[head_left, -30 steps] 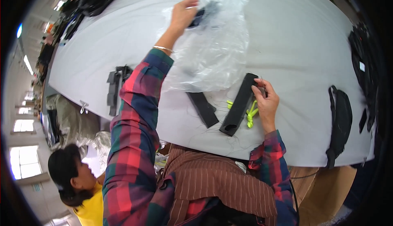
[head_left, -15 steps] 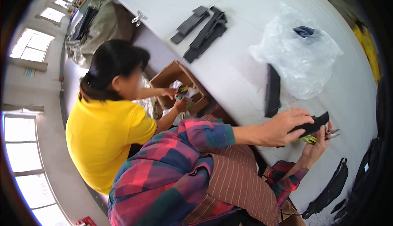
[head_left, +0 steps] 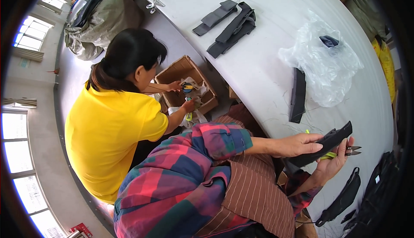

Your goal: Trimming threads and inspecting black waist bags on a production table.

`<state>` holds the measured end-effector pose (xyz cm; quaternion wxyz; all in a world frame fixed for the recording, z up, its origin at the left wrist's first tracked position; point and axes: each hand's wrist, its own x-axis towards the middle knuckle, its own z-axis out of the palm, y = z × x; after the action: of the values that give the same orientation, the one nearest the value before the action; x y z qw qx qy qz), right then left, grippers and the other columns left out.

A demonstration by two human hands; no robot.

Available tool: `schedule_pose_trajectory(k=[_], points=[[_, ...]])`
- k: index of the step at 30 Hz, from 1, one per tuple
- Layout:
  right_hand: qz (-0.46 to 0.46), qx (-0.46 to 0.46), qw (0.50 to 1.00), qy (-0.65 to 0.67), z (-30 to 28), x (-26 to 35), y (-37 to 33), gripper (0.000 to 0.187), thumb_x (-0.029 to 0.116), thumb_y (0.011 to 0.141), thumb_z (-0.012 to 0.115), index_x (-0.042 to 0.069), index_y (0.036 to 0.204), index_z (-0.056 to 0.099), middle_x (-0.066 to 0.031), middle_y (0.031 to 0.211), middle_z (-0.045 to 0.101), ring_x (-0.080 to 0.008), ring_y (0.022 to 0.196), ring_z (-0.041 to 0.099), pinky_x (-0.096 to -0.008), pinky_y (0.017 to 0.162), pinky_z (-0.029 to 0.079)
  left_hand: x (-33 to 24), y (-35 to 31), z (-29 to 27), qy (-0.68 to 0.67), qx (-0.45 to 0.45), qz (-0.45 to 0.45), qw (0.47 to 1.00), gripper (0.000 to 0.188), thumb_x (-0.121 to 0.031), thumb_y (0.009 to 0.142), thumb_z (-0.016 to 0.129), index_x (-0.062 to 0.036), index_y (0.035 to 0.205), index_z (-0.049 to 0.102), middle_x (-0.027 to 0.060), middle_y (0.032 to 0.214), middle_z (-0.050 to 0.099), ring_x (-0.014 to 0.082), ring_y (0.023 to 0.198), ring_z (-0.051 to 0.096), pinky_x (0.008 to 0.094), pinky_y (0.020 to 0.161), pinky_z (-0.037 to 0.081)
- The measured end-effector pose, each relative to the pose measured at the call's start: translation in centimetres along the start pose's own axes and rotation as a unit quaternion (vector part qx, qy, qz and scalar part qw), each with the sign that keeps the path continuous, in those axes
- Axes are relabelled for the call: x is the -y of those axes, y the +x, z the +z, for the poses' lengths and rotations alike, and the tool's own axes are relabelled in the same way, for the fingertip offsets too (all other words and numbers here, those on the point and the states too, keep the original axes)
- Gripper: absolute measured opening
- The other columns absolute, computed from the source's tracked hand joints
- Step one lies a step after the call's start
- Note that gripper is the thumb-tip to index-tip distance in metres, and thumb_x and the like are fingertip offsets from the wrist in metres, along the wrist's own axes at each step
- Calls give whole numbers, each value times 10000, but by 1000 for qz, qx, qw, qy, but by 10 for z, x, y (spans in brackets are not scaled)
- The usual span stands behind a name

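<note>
My left hand (head_left: 297,145) grips a folded black fabric strip (head_left: 334,138), its thumb on top of the cloth. Just beyond it, my right hand (head_left: 331,165) is closed around small thread snips (head_left: 353,150) with yellow-green handles. The snips' blades point away to the right, past the fingers, and touch no cloth. The fingertips of my right hand meet the strip's near edge. A similar dark strip (head_left: 297,95) lies flat on the white table (head_left: 267,83), farther off than my hands.
Dark folded strips (head_left: 235,29) lie at the table's far left, near a metal clamp (head_left: 155,4). A crumpled clear plastic bag (head_left: 323,72) sits beyond my hands. Black fabric pieces (head_left: 343,199) are at lower right. A person in yellow (head_left: 116,134) reaches into a cardboard box (head_left: 179,70) at left.
My left hand has turned and shifted its hold along the black strip, with more of the strip now showing. The snips have moved slightly right and down. The whole view has shifted a little.
</note>
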<state>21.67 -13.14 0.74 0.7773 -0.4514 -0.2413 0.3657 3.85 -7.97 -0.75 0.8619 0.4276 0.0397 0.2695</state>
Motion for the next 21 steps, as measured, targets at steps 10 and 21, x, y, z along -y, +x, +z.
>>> schedule_pose_trajectory(k=[10, 21], points=[[-22, -23, 987, -156, 33, -14, -16, 188, 54, 892, 605, 31, 1077, 584, -12, 911, 603, -69, 750, 557, -199, 639, 440, -12, -22, -12, -89, -99, -92, 987, 433, -383, 990, 421, -86, 1303, 466, -49, 923, 550, 14, 764, 492, 168, 638, 431], [10, -6, 984, -176, 45, -25, -18, 191, 26, 873, 611, 23, 1064, 610, 36, 824, 557, -27, 624, 421, -176, 553, 327, -26, -31, -25, -145, -76, -107, 981, 449, -341, 961, 520, -95, 1329, 442, -61, 920, 550, -12, 765, 504, 146, 628, 440]])
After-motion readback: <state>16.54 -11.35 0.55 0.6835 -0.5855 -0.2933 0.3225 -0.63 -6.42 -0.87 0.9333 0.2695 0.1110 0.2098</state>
